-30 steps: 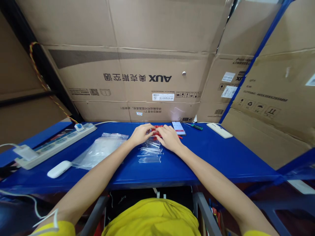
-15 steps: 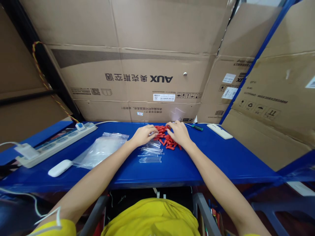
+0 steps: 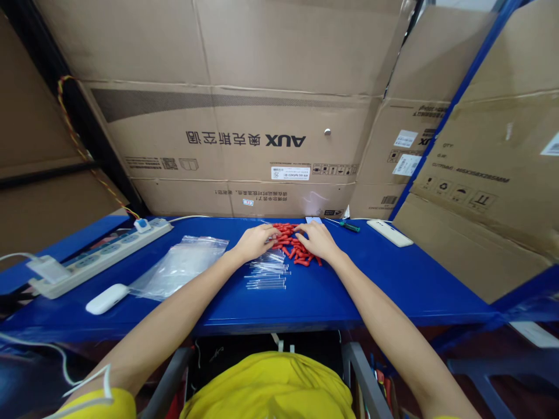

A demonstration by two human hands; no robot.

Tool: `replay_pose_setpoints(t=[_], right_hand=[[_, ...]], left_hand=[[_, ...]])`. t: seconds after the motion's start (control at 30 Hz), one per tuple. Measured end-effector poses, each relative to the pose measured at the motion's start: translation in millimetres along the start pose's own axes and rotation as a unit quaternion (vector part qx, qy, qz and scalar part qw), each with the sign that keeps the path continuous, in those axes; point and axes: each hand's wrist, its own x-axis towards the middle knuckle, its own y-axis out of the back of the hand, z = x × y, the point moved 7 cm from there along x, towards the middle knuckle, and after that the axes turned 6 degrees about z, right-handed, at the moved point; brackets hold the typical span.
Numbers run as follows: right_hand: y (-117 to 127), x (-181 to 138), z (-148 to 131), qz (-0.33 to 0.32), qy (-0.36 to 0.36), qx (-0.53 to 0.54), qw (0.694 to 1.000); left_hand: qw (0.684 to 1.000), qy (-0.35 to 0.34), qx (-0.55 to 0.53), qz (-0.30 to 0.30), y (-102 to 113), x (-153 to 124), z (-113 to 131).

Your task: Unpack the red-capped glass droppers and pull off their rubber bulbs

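Note:
A loose pile of small red rubber-like caps (image 3: 301, 251) lies on the blue table between my hands. My left hand (image 3: 255, 242) rests at the pile's left side, its fingers curved and apart over the red caps. On the opposite side, my right hand (image 3: 319, 238) touches the pile's edge with thumb and fingers spread. In front of the caps is a bundle of thin clear plastic tubes (image 3: 267, 276), lying roughly crosswise; its upper end is partly under my left hand. Some caps are hidden behind my fingers.
Clear plastic bags (image 3: 187, 262) and a white rounded case (image 3: 107, 298) lie to the left, near a power strip (image 3: 105, 256). A green-handled screwdriver (image 3: 350, 227) and a white phone (image 3: 390, 233) are at the back right. Cardboard (image 3: 244, 116) walls the table's back.
My right hand has come slightly down and nearer, uncovering a pale flat item at the table's back. The left hand has shifted only a little; the tubes stay in place.

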Motion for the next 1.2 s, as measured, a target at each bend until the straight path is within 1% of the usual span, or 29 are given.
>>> replay_pose_setpoints(t=[0.07, 0.13, 0.23, 0.33, 0.4, 0.43, 0.47, 0.53, 0.63, 0.67, 0.73, 0.83, 0.97, 1.1, 1.2], right_hand=[[5, 1, -1, 0.022, 0.0, 0.012, 1.0], [11, 1, -4, 0.05, 0.006, 0.03, 0.998], [19, -1, -18, 0.077, 0.038, 0.069, 0.994], [20, -4, -40, 0.079, 0.097, 0.091, 0.988], [17, -5, -52, 0.076, 0.12, 0.077, 0.987], [15, -5, -56, 0.073, 0.123, 0.063, 0.988], [12, -4, -59, 0.068, 0.12, 0.046, 0.989], [6, -4, -60, 0.055, 0.11, 0.008, 0.992], [1, -5, -62, 0.043, 0.114, -0.039, 0.992], [1, -5, -63, 0.046, 0.12, -0.05, 0.99], [2, -6, -65, 0.057, 0.125, -0.068, 0.988], [3, -7, -69, 0.075, 0.123, -0.09, 0.985], [2, -8, -74, 0.069, 0.136, -0.103, 0.983], [1, -9, -74, 0.066, 0.142, -0.099, 0.983], [2, -9, -73, 0.076, 0.142, -0.093, 0.983]], left_hand=[[0.999, -0.001, -0.034, 0.024, 10, 1, 3], [0.994, 0.0, -0.088, 0.066, 23, 3, 6], [0.973, 0.029, -0.191, 0.129, 37, 6, 9], [0.931, 0.081, -0.321, 0.155, 35, 8, 9], [0.906, 0.093, -0.382, 0.156, 31, 9, 13], [0.901, 0.093, -0.395, 0.154, 30, 10, 15], [0.902, 0.092, -0.396, 0.148, 30, 10, 18], [0.918, 0.089, -0.363, 0.131, 31, 9, 20], [0.962, 0.063, -0.245, 0.103, 38, 7, 19], [0.973, 0.052, -0.206, 0.095, 40, 6, 19], [0.982, 0.043, -0.163, 0.081, 41, 5, 17], [0.981, 0.046, -0.174, 0.068, 37, 4, 16], [0.975, 0.046, -0.206, 0.067, 34, 5, 20], [0.971, 0.041, -0.224, 0.067, 38, 6, 16], [0.961, 0.038, -0.269, 0.057, 43, 6, 11]])
